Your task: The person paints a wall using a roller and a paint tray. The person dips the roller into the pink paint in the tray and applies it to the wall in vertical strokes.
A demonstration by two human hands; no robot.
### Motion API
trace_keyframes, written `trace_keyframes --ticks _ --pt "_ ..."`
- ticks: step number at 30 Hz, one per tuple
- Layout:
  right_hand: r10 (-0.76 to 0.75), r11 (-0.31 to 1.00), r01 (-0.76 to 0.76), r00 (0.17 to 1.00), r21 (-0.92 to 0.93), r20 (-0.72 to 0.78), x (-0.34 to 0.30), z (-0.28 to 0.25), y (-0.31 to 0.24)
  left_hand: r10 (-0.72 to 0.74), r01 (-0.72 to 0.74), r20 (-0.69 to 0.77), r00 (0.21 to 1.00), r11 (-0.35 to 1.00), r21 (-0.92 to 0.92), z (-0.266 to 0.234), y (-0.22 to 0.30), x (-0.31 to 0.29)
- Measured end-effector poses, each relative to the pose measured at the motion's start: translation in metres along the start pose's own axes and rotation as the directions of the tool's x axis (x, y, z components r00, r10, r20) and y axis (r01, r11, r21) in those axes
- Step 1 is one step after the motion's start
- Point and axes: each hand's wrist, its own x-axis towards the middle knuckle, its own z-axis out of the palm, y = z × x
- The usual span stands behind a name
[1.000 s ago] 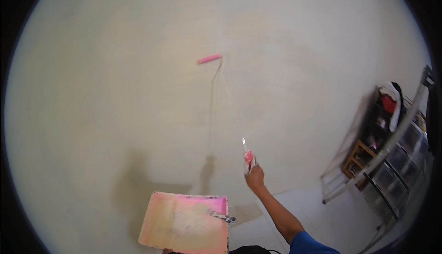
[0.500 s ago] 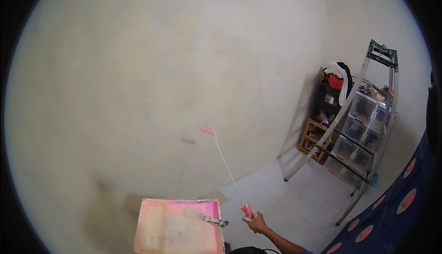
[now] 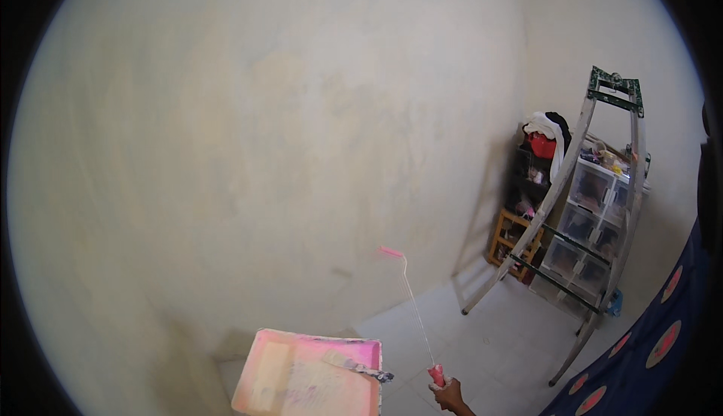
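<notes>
My right hand [image 3: 449, 395] comes in at the lower edge, its fingers closed around the pink handle of a long wire-framed paint roller [image 3: 413, 301]. The slim pink roller head points up and away, in front of the pale wall [image 3: 226, 152]; I cannot tell whether it touches the wall. To the left of that hand is a paint tray [image 3: 251, 374], coated with pink and cream paint and cut off by the lower edge. Across the tray lies a paint-smeared brush [image 3: 360, 368], its dark handle sticking out over the right rim. My left hand does not show.
A folding stepladder [image 3: 559, 182] stands on the light tiled floor [image 3: 489, 341] to the right. Behind it are clear plastic drawers [image 3: 580, 224] and a shelf rack [image 3: 514, 239] with clothes on top. Dark blue patterned cloth [image 3: 640, 341] hangs at the lower right.
The roller has moved right and down in the view, with my right hand still around its handle. The tray and brush appear farther right and slightly lower, while the view has shifted a little.
</notes>
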Motion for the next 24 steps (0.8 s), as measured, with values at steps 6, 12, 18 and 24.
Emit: trace_keyframes --ticks 6,12,18,24 --pt "-0.203 0.978 0.199 0.977 -0.062 -0.063 0.031 -0.01 0.035 -0.045 0.041 -0.039 0.998 0.995 -0.088 0.038 -0.009 0.007" --pt "-0.205 0.943 0.201 0.979 -0.265 0.015 0.026 -0.031 0.042 -0.087 0.094 0.076 0.993 0.991 -0.093 0.041 -0.023 0.009" --pt "-0.19 0.923 0.2 0.98 -0.328 0.061 0.026 -0.035 0.113 -0.129 0.157 0.167 0.978 0.974 -0.165 0.048 -0.046 0.014" --pt "-0.243 0.931 0.252 0.968 -0.263 0.068 0.012 -0.028 0.128 -0.114 0.127 0.126 0.986 0.986 -0.104 0.043 -0.051 0.018"
